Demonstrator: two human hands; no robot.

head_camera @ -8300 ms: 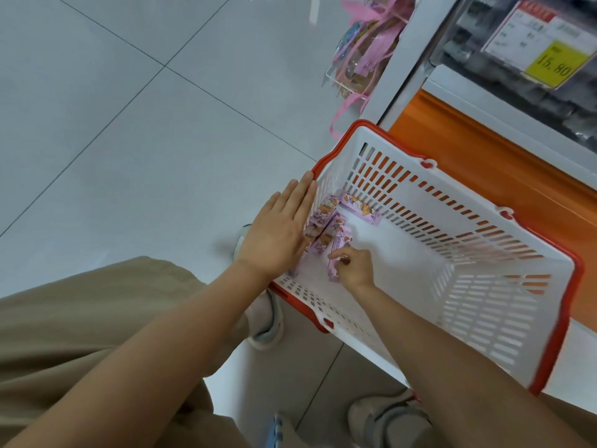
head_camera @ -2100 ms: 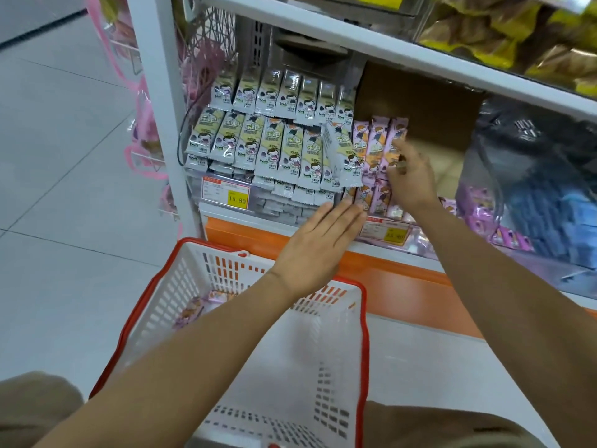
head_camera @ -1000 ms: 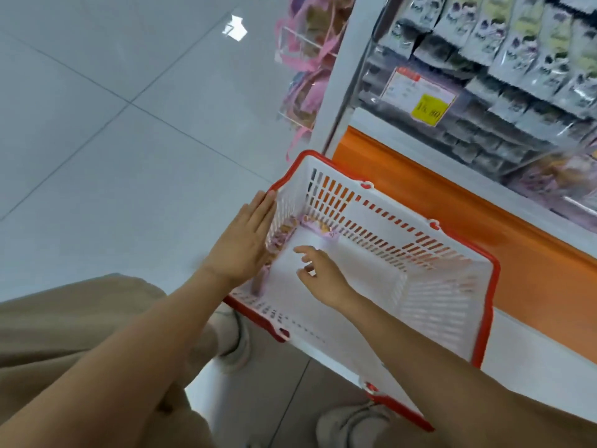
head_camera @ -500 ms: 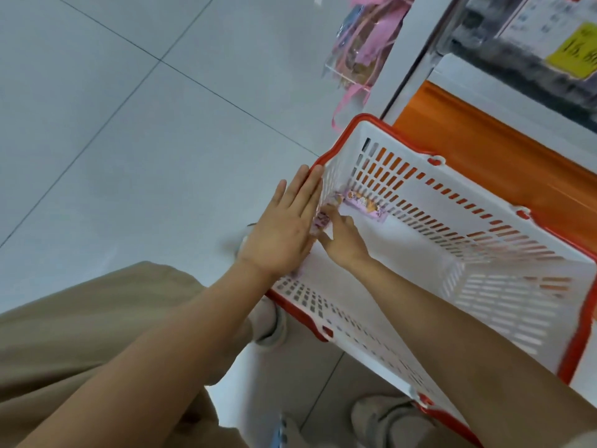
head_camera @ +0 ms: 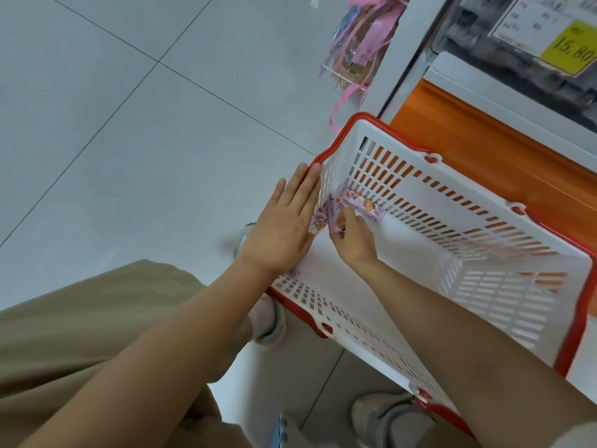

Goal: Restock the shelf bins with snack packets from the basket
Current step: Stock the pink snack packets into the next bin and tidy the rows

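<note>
One basket [head_camera: 403, 185], three pink packets [head_camera: 361, 205] visible, right hand [head_camera: 352, 237] pinching one

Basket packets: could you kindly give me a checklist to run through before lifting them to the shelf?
1. Right hand pinches the upright packet: ok.
2. Left hand flat against the basket end, steadying: ok.
3. Second packet along the far wall collected: not ok.
4. Room in the pink packets' bin: cannot tell, not in view.
</note>
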